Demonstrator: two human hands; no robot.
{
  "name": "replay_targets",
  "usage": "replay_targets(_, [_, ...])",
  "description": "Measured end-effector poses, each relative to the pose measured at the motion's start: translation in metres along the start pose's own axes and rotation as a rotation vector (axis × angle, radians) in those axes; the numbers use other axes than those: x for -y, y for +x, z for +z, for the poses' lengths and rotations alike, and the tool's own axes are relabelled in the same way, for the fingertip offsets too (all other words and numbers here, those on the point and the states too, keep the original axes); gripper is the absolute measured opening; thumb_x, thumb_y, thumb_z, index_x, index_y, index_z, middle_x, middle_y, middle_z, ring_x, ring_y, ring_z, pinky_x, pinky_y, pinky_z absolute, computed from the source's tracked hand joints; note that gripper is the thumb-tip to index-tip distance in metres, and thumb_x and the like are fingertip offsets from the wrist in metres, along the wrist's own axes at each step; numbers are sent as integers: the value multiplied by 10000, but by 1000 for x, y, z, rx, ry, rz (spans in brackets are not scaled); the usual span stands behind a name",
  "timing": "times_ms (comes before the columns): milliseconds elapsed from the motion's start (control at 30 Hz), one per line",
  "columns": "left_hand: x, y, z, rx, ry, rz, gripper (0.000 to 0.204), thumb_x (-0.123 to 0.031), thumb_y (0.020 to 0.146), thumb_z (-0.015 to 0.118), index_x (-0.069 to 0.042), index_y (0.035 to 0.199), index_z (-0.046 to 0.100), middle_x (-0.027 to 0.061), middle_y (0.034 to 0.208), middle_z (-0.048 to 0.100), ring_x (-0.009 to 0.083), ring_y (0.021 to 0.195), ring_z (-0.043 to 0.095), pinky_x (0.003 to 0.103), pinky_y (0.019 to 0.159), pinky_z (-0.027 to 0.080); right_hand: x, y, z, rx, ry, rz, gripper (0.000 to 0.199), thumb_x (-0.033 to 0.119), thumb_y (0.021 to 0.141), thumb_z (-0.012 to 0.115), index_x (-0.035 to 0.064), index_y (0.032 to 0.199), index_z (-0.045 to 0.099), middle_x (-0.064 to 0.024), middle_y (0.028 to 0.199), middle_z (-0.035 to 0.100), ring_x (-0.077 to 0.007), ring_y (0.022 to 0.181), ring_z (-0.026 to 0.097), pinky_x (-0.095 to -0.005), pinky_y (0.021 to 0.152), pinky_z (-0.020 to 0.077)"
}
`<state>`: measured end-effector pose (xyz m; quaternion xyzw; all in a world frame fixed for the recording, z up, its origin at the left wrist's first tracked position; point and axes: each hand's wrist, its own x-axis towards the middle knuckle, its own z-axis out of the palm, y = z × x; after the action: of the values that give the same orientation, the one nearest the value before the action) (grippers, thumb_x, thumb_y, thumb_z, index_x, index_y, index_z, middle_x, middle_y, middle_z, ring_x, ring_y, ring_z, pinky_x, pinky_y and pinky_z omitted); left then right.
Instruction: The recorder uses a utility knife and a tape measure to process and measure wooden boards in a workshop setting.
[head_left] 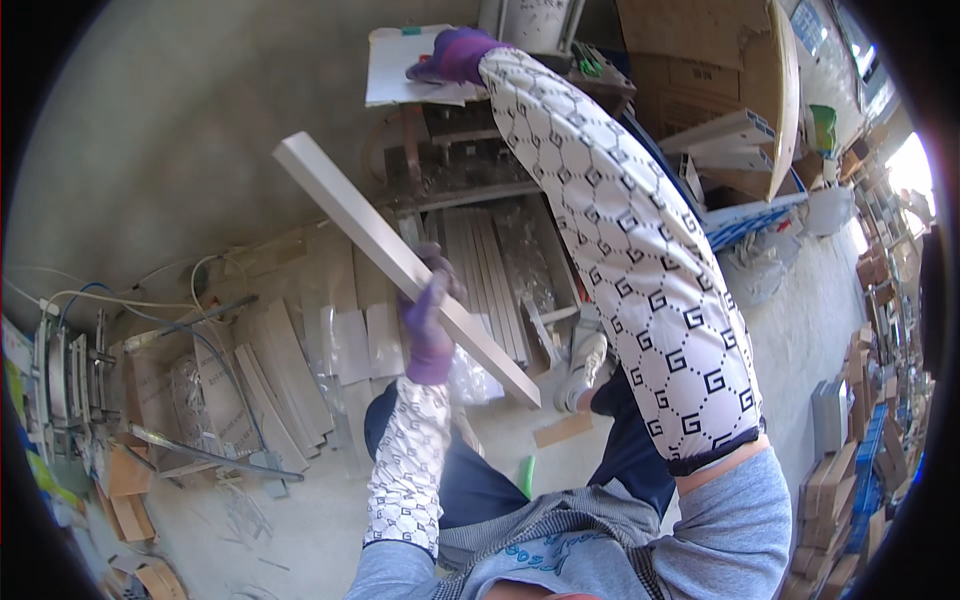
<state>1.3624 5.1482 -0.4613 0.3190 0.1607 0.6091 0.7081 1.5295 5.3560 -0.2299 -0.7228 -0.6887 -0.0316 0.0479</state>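
Risk: pale bar (352, 210) tilting or slipping; likely cause, single-glove grip past mid-length, longer upper end unsupported. Risk: bar end knocking machine stand (475, 192) if wrist turns; drop could mark pale strips (490, 285) or strike shoe (588, 358).

Position: bar held aloft, slanting upper left to lower right, clamped in left hand (430, 325); upper end left of stand's front edge. Right hand (455, 58) well apart from bar, over right edge of white sheet (392, 78); cannot tell whether gripping anything.
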Motion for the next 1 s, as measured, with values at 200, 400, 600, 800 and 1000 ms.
replay_targets(200, [-9,9,-14,178,-127,-36,493,-311,865,661,-50,1258,518,77,1030,616,89,729,515,262,637,445,-17,-41,4,-341,397,-118,524,487,807,714,77,1131,681,-232,992,696,-313,937,678,-413,850,520])
replay_targets(400, [-56,-44,16,255,131,-164,608,-326,861,661,-1,1343,483,132,1177,592,117,840,575,257,752,490,-8,-279,66,-257,781,-503,395,261,797,809,45,1058,606,-100,980,584,-221,932,606,-325,765,510])
replay_targets(600, [-15,-99,70,225,582,-289,455,-191,826,746,-25,1201,548,58,1071,579,120,951,584,255,840,488,-29,-396,107,-131,936,-39,595,257,724,859,-5,1120,500,-158,1037,578,-284,914,671,-358,803,547])
replay_targets(800, [2,-110,58,246,580,-367,465,-160,811,752,-23,1194,527,42,1002,584,106,897,590,250,782,502,-45,-420,128,-68,987,-61,643,249,725,840,14,1219,500,-169,997,624,-312,883,660,-370,799,531])
replay_targets(1000, [-51,-91,8,123,299,-301,524,-233,784,749,-11,1209,537,3,858,542,93,684,531,253,589,458,-95,-473,189,-195,696,-178,351,237,845,647,17,1117,619,-159,963,641,-385,824,624,-445,727,505])
